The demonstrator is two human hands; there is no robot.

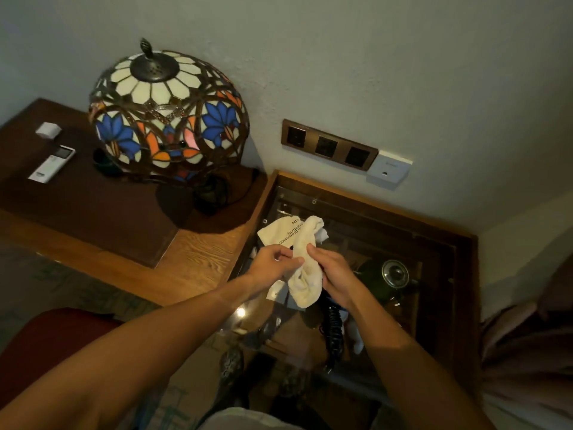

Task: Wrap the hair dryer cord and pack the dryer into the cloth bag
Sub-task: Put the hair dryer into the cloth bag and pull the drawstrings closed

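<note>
While a coiled cord [334, 333] dangles below, both hands' fingers [293, 260] pinch the cloth bag [305, 280].

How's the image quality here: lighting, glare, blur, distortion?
Head view: dim, warm lighting; a small bright glare spot on the glass tabletop; the lamp edges smear slightly; wide-angle bending tilts the wall and socket panel; the coiled cord below the cloth bag is murky.

I see both hands, left [273, 259] and right [333, 271], gripping the cream cloth bag [302, 268] above the glass-topped bench [403, 231]; black coiled cord [334, 332] hangs below.
</note>
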